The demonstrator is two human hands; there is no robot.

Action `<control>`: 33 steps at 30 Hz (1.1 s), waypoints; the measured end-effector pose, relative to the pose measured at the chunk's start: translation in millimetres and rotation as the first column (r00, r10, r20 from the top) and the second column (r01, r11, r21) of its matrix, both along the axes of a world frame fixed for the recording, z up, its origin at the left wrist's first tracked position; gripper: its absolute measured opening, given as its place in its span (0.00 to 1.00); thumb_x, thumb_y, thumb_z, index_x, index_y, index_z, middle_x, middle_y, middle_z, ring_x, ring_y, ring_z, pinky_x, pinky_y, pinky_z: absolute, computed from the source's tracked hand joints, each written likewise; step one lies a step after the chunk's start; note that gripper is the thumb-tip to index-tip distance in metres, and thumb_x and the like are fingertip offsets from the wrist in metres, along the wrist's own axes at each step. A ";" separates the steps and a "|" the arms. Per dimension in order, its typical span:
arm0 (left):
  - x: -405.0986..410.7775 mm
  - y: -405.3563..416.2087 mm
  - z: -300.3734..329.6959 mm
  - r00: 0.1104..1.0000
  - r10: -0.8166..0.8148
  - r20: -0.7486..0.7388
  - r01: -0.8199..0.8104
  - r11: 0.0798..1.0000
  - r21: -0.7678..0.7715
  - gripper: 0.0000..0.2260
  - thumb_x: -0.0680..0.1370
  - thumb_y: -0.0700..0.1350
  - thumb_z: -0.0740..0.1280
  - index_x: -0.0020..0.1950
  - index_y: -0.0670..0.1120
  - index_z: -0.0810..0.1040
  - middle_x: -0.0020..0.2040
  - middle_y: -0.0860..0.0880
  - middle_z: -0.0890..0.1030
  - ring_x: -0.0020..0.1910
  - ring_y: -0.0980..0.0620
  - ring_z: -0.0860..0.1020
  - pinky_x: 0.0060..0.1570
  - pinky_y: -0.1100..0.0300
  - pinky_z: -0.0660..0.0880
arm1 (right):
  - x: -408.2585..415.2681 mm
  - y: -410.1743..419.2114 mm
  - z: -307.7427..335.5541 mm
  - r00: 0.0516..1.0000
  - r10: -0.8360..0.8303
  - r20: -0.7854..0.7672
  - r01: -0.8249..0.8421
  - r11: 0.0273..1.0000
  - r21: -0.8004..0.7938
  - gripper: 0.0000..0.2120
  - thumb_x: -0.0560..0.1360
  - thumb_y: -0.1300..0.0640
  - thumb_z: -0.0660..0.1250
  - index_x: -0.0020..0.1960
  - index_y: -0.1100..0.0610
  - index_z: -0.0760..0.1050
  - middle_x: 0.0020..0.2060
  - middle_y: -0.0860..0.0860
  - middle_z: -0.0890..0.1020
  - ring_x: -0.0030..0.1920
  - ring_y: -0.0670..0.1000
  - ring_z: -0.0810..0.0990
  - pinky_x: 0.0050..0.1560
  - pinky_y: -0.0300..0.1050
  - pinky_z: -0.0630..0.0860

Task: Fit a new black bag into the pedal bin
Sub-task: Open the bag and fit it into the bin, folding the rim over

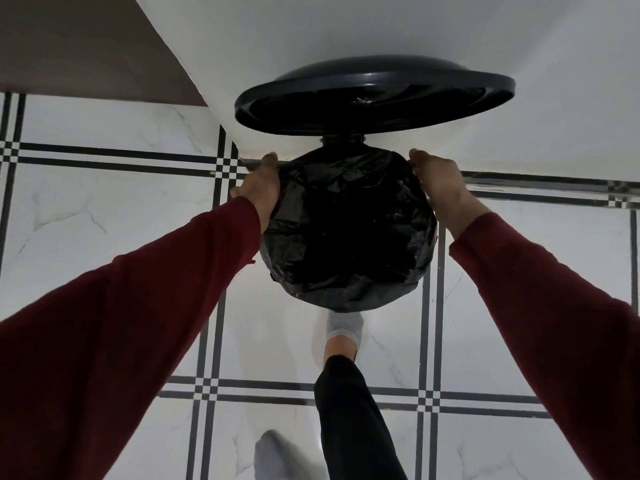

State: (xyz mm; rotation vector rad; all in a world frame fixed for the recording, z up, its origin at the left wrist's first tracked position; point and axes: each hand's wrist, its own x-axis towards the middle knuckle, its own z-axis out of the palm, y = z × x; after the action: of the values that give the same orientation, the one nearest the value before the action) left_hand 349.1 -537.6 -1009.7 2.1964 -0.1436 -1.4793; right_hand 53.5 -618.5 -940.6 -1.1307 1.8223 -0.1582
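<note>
Gripping the black bag (346, 233) at its rim, left hand (259, 188) and right hand (440, 181) flank it; lid (374, 95) stands open beyond them.

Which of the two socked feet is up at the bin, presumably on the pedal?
The far foot, its toe hidden under the bagged bin, whose lid stands open. The other foot lies nearer the camera, flat on the tiles.

Floor (104, 202) was white marble-look tile with black double-line borders and small checkered squares at the crossings. White wall (346, 29) ran along the far side, with a brown-grey panel (69, 39) at upper left, possibly a door. Near bottom centre, a grey blurred sock (277, 455) sat on the tile beside a black trouser leg (353, 427).
</note>
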 end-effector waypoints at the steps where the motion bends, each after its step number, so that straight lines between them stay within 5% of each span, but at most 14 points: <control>1: 0.2 1.3 -2.5 0.998 0.007 -0.057 -0.008 1.000 -0.018 0.42 0.61 0.79 0.62 0.65 0.53 0.79 0.66 0.44 0.81 0.60 0.43 0.81 0.60 0.44 0.75 | -1.5 2.2 -2.2 0.998 0.040 -0.050 -0.040 0.999 0.004 0.14 0.79 0.48 0.57 0.38 0.53 0.72 0.42 0.54 0.77 0.44 0.57 0.73 0.48 0.49 0.67; 5: -25.3 6.6 61.8 0.998 -0.026 -0.058 0.019 0.994 -0.109 0.25 0.77 0.61 0.58 0.63 0.48 0.81 0.55 0.44 0.85 0.54 0.43 0.83 0.60 0.49 0.79 | -1.0 12.3 -3.6 0.997 -0.051 -0.062 0.052 0.999 0.015 0.16 0.77 0.45 0.58 0.34 0.52 0.69 0.33 0.49 0.72 0.34 0.52 0.68 0.38 0.48 0.64; 8: -28.3 9.0 69.9 0.996 -0.028 -0.089 0.015 0.988 -0.152 0.20 0.82 0.55 0.57 0.64 0.48 0.81 0.57 0.43 0.85 0.54 0.43 0.83 0.58 0.50 0.80 | 2.0 13.9 -2.7 0.977 -0.203 0.061 0.196 0.976 0.095 0.15 0.73 0.42 0.63 0.40 0.54 0.77 0.37 0.50 0.80 0.39 0.53 0.79 0.40 0.45 0.73; 10: -22.0 8.4 51.5 0.991 0.000 -0.130 -0.019 0.989 -0.145 0.21 0.80 0.60 0.59 0.62 0.49 0.82 0.56 0.43 0.85 0.54 0.43 0.84 0.57 0.50 0.80 | 2.5 12.0 -1.4 0.929 -0.322 0.184 0.285 0.937 0.203 0.16 0.73 0.42 0.66 0.46 0.55 0.81 0.36 0.50 0.83 0.39 0.53 0.83 0.43 0.45 0.77; 14: 27.3 0.4 -74.8 0.988 0.075 -0.132 -0.082 0.996 -0.046 0.39 0.58 0.79 0.68 0.63 0.59 0.82 0.68 0.44 0.80 0.62 0.36 0.80 0.61 0.39 0.75 | -1.1 5.3 -6.8 0.867 -0.423 0.265 0.343 0.890 0.299 0.18 0.80 0.44 0.63 0.40 0.56 0.79 0.27 0.49 0.82 0.31 0.51 0.82 0.40 0.44 0.77; 19: -34.7 19.9 73.7 0.991 0.011 -0.131 -0.032 0.987 -0.156 0.21 0.84 0.56 0.55 0.60 0.46 0.82 0.52 0.45 0.84 0.51 0.46 0.83 0.54 0.54 0.79 | 0.1 9.4 -7.3 0.930 -0.325 0.172 0.287 0.934 0.215 0.14 0.71 0.44 0.64 0.40 0.54 0.80 0.36 0.49 0.83 0.41 0.54 0.83 0.48 0.49 0.78; 24: -32.5 22.6 62.8 0.989 0.042 -0.143 -0.058 0.992 -0.108 0.23 0.82 0.59 0.58 0.63 0.45 0.81 0.55 0.44 0.85 0.53 0.44 0.83 0.62 0.51 0.78 | 1.7 12.1 -10.2 0.935 -0.327 0.134 0.296 0.932 0.207 0.16 0.69 0.44 0.64 0.46 0.54 0.82 0.45 0.51 0.86 0.51 0.57 0.86 0.60 0.55 0.81; 28: -29.3 25.9 61.9 0.972 0.086 -0.217 -0.112 0.987 -0.112 0.24 0.83 0.60 0.57 0.64 0.45 0.81 0.56 0.43 0.86 0.56 0.43 0.84 0.58 0.52 0.80 | 1.6 12.0 -8.3 0.929 -0.346 0.133 0.322 0.931 0.169 0.13 0.72 0.45 0.66 0.43 0.54 0.80 0.38 0.50 0.84 0.44 0.55 0.84 0.51 0.50 0.79; 31: -32.2 30.2 80.4 0.986 0.066 -0.154 -0.088 0.987 -0.137 0.20 0.84 0.58 0.56 0.56 0.46 0.82 0.46 0.48 0.85 0.46 0.49 0.84 0.43 0.59 0.76 | -4.9 14.4 -2.2 0.938 -0.325 0.121 0.313 0.943 0.110 0.13 0.71 0.44 0.63 0.38 0.52 0.77 0.37 0.49 0.80 0.44 0.55 0.79 0.47 0.50 0.74; 33: -34.2 39.6 87.5 0.994 0.043 -0.097 -0.059 0.984 -0.169 0.21 0.84 0.58 0.55 0.60 0.46 0.80 0.52 0.48 0.84 0.48 0.51 0.81 0.45 0.59 0.74 | -9.7 21.9 6.9 0.962 -0.270 0.036 0.270 0.963 0.029 0.14 0.73 0.45 0.61 0.37 0.53 0.77 0.36 0.49 0.78 0.44 0.55 0.76 0.46 0.49 0.70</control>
State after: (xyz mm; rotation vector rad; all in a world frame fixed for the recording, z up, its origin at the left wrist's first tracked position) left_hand 314.9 -498.0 -922.3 1.9767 -0.1755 -1.4808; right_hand 43.8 -596.5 -933.8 -0.8520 1.9319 -0.3151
